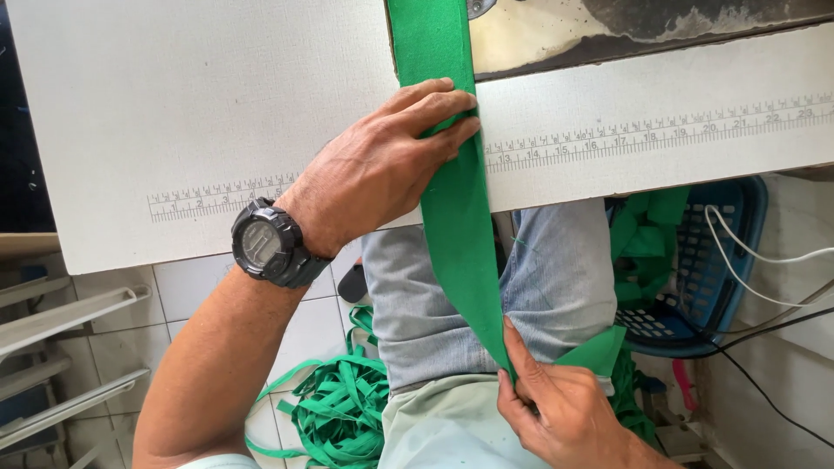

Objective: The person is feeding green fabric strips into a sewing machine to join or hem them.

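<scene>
Green fabric strip [456, 226] between both hands; blue basket [721, 260] beside knee.

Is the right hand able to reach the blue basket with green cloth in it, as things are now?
Probably yes. The blue basket stands just beside the right hand, with nothing between them. But that hand now pinches the green strip, so it is not free.

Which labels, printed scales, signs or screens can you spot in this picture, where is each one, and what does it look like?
Printed ruler scale: runs along the white table edge, thin dark tick marks, interrupted by the green fabric strip under the left hand.
Watch screen: on the left wrist, small greyish display in a round black case.
No packages or signs visible.
</scene>
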